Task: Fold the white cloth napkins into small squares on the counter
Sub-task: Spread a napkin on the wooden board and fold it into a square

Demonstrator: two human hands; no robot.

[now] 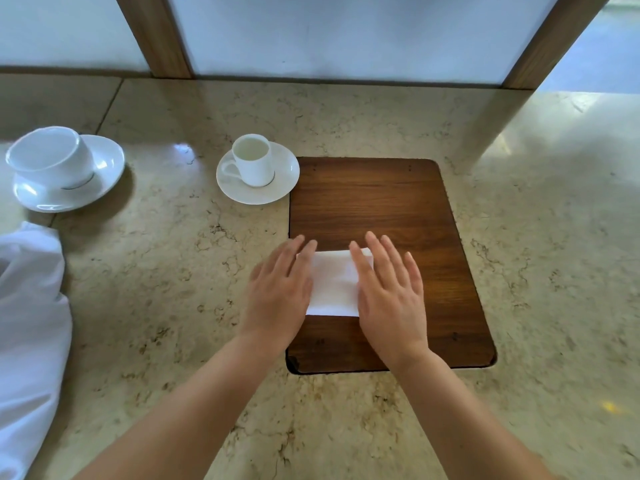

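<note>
Marble counter (166,306) runs below frosted panels; at far left a heap of white cloth (31,323) waits, then 2 cups on saucers, the large cup (52,157) and the small cup (252,161); next comes the left hand (280,289), flat with straight fingers, grasping nothing, pressing the left edge of the folded napkin (334,282), which lies on the inset wooden board (381,202); the right hand (391,289) lies equally flat and released on its right edge. To set the crease well, I judge both palms should sweep outward from the middle with even pressure, keeping edges aligned; the napkin's long axis seems to run away from the person, tilted slightly right, though the hands hide its sides.
</note>
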